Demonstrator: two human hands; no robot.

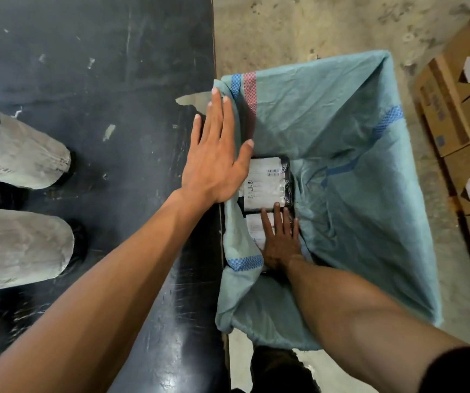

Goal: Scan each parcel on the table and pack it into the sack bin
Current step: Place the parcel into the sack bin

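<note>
The sack bin (341,131), lined with a teal woven sack, stands right of the black table (100,80). Two black-wrapped parcels with white labels lie at its bottom: one parcel (268,182) farther in, and a second parcel (255,226) nearer me. My right hand (280,242) is down inside the sack, flat with fingers spread on the nearer parcel, fingertips touching the farther one. My left hand (216,154) lies flat and open over the table edge and the sack's left rim. On the table's left edge lie two grey-wrapped parcels (24,154) (26,248).
Stacked cardboard boxes (460,109) stand on the concrete floor to the right of the sack bin. A dark shoe (279,370) shows below the bin. The table surface is scuffed, with small paper scraps on it.
</note>
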